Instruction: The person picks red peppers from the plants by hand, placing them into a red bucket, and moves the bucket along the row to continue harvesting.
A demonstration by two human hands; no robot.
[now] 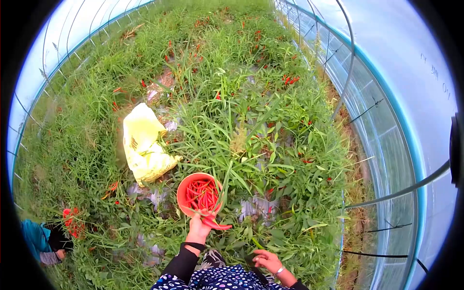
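Note:
My left hand [197, 229] is closed at the near rim of a round orange-red bucket [181, 195]. Red chili peppers [216, 224] stick out of its fingers to the right, just outside the rim. Inside the bucket lies a heap of long red chili peppers [201, 193]. Lower right, my right hand [268, 261] is low over the pepper plants [285, 237], its fingers loosely bent and apart, with nothing visible in them. A green stem or pepper [257, 243] is close above its fingertips.
A pale yellow sack [145, 145] stands beyond the bucket to the left. Another person's teal sleeve [36, 237] and a red container [72, 222] show at lower left. Tall grass and pepper plants cover the ground. Greenhouse film and hoops [386, 145] run along the right.

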